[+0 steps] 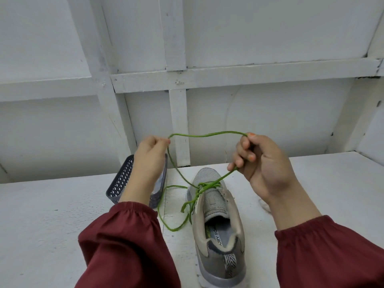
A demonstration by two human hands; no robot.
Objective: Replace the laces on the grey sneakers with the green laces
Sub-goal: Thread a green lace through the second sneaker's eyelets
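Observation:
A grey sneaker (218, 223) stands on the white table (52, 215), toe pointing away from me. A green lace (207, 135) is threaded through its front eyelets. My left hand (150, 156) pinches the lace above and left of the toe. My right hand (261, 161) grips the lace above and right of the shoe. Between the two hands the lace arches in a raised loop. A loose length of the lace lies on the table left of the shoe and hangs over its side.
A dark grey mesh basket (122, 179) stands behind my left forearm, left of the sneaker. A white panelled wall (228, 73) rises at the table's far edge. A bit of pale lace (265, 205) shows under my right wrist.

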